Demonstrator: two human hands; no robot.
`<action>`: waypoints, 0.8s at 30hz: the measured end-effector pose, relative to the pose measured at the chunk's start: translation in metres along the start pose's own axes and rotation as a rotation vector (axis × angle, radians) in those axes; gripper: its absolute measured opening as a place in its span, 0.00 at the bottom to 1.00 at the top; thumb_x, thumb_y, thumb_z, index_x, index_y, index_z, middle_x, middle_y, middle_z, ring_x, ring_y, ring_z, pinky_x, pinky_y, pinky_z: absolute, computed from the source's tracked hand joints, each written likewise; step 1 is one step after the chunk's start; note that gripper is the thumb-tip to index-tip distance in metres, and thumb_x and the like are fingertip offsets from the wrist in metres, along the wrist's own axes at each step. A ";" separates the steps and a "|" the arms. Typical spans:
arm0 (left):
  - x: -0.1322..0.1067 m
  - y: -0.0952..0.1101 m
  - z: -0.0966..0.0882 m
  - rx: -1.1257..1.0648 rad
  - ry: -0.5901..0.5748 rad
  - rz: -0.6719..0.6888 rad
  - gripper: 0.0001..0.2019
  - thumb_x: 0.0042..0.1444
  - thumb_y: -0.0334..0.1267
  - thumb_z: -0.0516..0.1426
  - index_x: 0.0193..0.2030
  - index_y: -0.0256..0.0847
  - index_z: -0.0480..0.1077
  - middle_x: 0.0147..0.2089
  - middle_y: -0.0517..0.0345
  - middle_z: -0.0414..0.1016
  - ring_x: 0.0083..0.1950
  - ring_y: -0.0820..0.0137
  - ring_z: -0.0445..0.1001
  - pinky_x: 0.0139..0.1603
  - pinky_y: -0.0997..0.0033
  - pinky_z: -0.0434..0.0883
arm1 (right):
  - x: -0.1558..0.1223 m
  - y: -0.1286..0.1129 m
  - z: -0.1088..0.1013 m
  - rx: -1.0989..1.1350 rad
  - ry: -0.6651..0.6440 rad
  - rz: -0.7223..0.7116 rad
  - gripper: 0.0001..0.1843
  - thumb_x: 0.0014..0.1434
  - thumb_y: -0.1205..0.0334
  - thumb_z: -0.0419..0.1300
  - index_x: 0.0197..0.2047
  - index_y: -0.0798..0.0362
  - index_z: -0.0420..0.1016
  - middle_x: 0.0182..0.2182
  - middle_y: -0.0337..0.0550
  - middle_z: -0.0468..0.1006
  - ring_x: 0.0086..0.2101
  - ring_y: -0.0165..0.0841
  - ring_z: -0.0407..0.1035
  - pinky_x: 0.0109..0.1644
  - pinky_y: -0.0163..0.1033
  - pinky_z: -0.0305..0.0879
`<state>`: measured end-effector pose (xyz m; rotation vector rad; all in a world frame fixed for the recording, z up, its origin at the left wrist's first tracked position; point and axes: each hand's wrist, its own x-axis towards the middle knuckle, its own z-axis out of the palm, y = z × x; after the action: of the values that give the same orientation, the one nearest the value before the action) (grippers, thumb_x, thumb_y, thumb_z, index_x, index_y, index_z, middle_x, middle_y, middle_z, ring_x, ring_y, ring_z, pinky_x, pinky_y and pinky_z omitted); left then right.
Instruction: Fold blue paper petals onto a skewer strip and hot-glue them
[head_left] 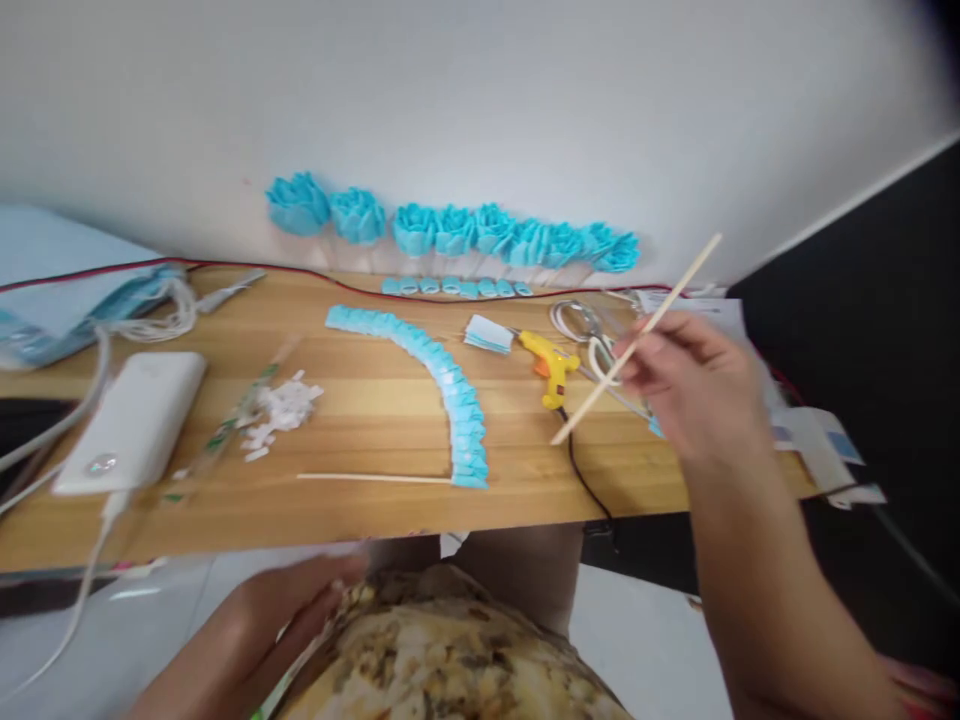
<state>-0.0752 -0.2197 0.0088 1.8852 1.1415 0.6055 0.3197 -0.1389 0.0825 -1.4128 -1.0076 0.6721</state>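
Note:
My right hand (694, 385) is raised over the right part of the wooden table (375, 410) with its fingers pinched on a thin wooden stick (637, 335) that slants up to the right. Just left of it lies a yellow glue gun (551, 365). My left hand (289, 605) rests low by my lap, below the table's front edge; its fingers are blurred and partly hidden. A curved row of folded blue ribbon petals (442, 385) lies mid-table, with a second stick (375, 479) at its lower end.
Several finished blue ribbon flowers (450, 230) lean against the wall. A white power bank (135, 420) with cables lies at left, white scraps (277, 410) beside it. Scissors (581, 320) and papers (817, 440) are at right.

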 end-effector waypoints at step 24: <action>0.057 -0.003 0.005 -0.006 0.430 0.105 0.05 0.60 0.31 0.61 0.39 0.40 0.81 0.29 0.63 0.80 0.25 0.78 0.73 0.28 0.83 0.66 | -0.099 0.027 0.144 0.187 -0.708 0.132 0.10 0.63 0.54 0.64 0.42 0.52 0.79 0.33 0.42 0.84 0.31 0.29 0.79 0.33 0.32 0.75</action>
<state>-0.0460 -0.1706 0.0022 1.8690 1.3076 1.1111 0.1541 -0.1544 0.0225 -1.0920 -1.3521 1.3857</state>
